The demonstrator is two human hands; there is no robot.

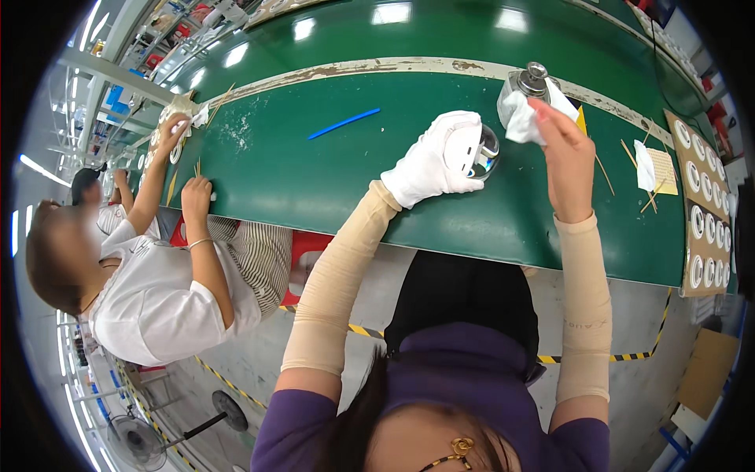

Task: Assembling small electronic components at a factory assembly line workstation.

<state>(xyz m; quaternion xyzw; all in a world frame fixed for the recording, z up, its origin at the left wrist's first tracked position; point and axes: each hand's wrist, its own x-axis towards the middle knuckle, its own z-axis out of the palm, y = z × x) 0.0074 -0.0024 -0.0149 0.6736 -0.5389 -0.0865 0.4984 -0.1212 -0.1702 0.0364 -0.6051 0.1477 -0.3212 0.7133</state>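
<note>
My left hand point(425, 169), in a white glove, is closed around a round white device point(460, 145) with a clear dome point(491, 151) on its right side. The device is held above the green table point(314, 181). My bare right hand point(569, 153) pinches a white wipe point(521, 118) between its fingertips. Just behind the wipe stands a glass bottle point(510, 88) with a metal top point(536, 71), partly covered by the wipe. Another bit of white cloth or tissue point(563, 102) shows beside the bottle.
A blue strip point(344, 123) lies on the table left of my hands. At the right are thin wooden sticks point(650, 201), a yellowish pad point(664, 169), and a cardboard sheet point(692, 259) holding several white rings. A co-worker point(165, 299) sits at the left, hands over the table edge.
</note>
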